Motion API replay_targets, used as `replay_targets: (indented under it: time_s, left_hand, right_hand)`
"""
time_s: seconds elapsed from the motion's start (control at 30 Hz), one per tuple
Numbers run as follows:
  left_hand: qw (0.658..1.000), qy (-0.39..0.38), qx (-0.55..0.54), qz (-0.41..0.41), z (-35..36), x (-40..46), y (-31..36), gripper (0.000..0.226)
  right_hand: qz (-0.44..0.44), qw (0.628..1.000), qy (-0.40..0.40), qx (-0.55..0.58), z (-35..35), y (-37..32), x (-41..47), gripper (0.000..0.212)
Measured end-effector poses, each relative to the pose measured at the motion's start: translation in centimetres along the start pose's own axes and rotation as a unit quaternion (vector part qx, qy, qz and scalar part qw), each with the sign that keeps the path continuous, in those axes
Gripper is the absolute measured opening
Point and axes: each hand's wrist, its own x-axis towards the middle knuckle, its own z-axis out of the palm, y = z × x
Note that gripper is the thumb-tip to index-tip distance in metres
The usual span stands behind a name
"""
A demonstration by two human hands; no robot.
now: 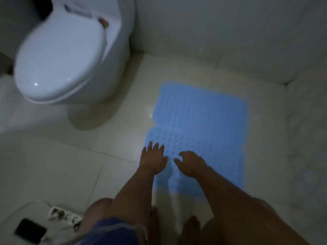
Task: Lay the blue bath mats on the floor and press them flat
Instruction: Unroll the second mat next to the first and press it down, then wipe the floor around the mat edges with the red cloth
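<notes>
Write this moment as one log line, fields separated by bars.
step: pressing flat | near blue bath mat: under left hand and right hand | far blue bath mat: laid, edges overlapping | toilet: left

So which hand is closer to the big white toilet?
Left. The left hand rests near the blue bumpy bath mat's toilet-side edge; the right hand sits farther from the white toilet, mid-mat.

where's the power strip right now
In the head view the power strip lies on the floor tiles at the bottom left, beside a dark phone-like slab, just left of the person's knee and well away from the blue mats.
</notes>
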Motion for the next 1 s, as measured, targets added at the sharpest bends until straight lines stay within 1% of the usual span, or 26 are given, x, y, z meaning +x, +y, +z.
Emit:
replay_targets:
  time_s: [0.1,0.2,0.3,0.4,0.5,0.67,0.77,0.87,1.0]
  left_hand:
    - [1.000,0.018,0.009,0.005,-9.2,-8.5,2.7,0.063]
    - [0.999,0.036,0.001,0.009,-18.5,-17.6,5.3,0.062]
    - [0.998,0.056,0.001,0.016,-26.2,-25.4,7.7,0.062]
    - [0.996,0.088,0.023,0.021,-31.9,-30.5,9.2,0.061]
    - [0.993,0.113,0.038,0.013,-35.7,-33.4,10.1,0.062]
    - [0.981,0.177,0.067,-0.033,-40.1,-37.8,11.2,0.061]
    - [0.968,0.220,0.083,-0.087,-41.7,-41.2,11.6,0.060]
    - [0.953,0.250,0.100,-0.141,-42.1,-44.9,12.0,0.059]
    - [0.918,0.297,0.095,-0.244,-43.0,-52.1,11.9,0.055]
  right_hand:
    - [0.003,1.000,-0.010,0.011,-8.5,-1.4,-9.1,0.064]
    - [-0.002,1.000,0.002,0.016,-16.7,-3.6,-18.9,0.065]
    - [-0.014,1.000,0.011,0.006,-22.8,-5.8,-27.3,0.064]
    - [-0.040,0.999,0.009,0.015,-27.2,-7.7,-32.5,0.066]
    - [-0.075,0.997,0.023,0.005,-30.9,-9.5,-35.4,0.066]
    - [-0.142,0.987,0.072,-0.028,-36.4,-11.9,-38.3,0.064]
    - [-0.200,0.973,0.104,-0.042,-38.8,-13.6,-40.3,0.060]
    - [-0.270,0.952,0.135,-0.041,-40.5,-15.0,-42.1,0.052]
    - [-0.360,0.925,0.119,-0.008,-42.2,-19.7,-44.7,0.046]
